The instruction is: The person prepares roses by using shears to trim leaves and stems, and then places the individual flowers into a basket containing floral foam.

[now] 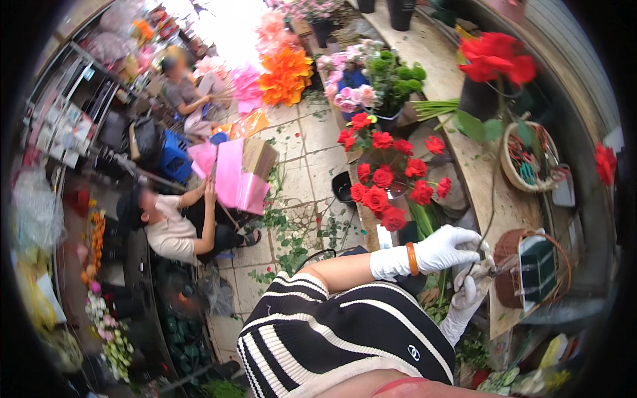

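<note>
Both my hands wear white gloves. My left hand (438, 252), with an orange bangle at its wrist, is closed on the stem of a long red rose (496, 58). The bloom stands high above the bench, with green leaves partway down the stem. Close below, my right hand (468, 297) is curled round a metal tool (502, 265) near the lower stem. Its shape suggests cutters, but fingers and blur hide most of it. To the left of the hands, a bunch of red roses (383, 176) stands at the bench edge.
A wooden bench (494, 215) carries a wicker basket with green foam blocks (537, 268) and a round basket of ties (514, 156). Pink and green flowers (381, 79) stand farther off. Leaves litter the tiled floor (312, 176). A seated person (176, 225) handles pink wrapping; another sits beyond.
</note>
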`<act>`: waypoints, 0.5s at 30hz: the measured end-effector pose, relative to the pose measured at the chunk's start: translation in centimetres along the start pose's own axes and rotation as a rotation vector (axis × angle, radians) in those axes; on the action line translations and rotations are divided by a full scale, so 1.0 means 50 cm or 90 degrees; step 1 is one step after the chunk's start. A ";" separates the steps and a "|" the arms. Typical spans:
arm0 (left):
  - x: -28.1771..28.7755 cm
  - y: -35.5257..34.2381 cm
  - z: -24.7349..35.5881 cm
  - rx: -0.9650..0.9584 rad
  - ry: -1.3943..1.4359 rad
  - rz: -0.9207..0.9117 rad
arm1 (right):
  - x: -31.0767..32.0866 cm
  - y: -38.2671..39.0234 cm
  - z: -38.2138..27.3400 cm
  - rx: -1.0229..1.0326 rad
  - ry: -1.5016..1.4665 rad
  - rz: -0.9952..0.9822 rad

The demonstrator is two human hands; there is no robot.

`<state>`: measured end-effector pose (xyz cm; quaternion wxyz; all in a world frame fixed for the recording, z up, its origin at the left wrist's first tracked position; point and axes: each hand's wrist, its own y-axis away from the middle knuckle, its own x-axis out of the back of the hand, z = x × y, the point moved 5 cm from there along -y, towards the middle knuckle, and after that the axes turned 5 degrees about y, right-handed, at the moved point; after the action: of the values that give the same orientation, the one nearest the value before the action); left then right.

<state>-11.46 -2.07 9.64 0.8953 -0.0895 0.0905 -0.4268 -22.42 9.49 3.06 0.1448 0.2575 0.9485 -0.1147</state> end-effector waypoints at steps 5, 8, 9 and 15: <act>-0.005 -0.021 -0.017 0.119 0.104 -0.048 | 0.020 0.004 0.002 -0.031 -0.040 0.088; -0.019 -0.041 -0.028 0.167 0.230 -0.073 | 0.031 0.015 -0.007 -0.066 -0.032 0.148; -0.030 -0.052 -0.047 0.176 0.225 -0.098 | 0.053 0.023 0.007 -0.088 -0.086 0.174; -0.125 -0.146 -0.096 0.173 0.063 -0.261 | 0.124 0.060 -0.036 0.075 0.207 0.279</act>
<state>-21.95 -2.09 7.26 0.7884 0.0361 0.0564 -0.6116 -26.36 15.34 2.25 -0.0029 0.4798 0.8725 -0.0928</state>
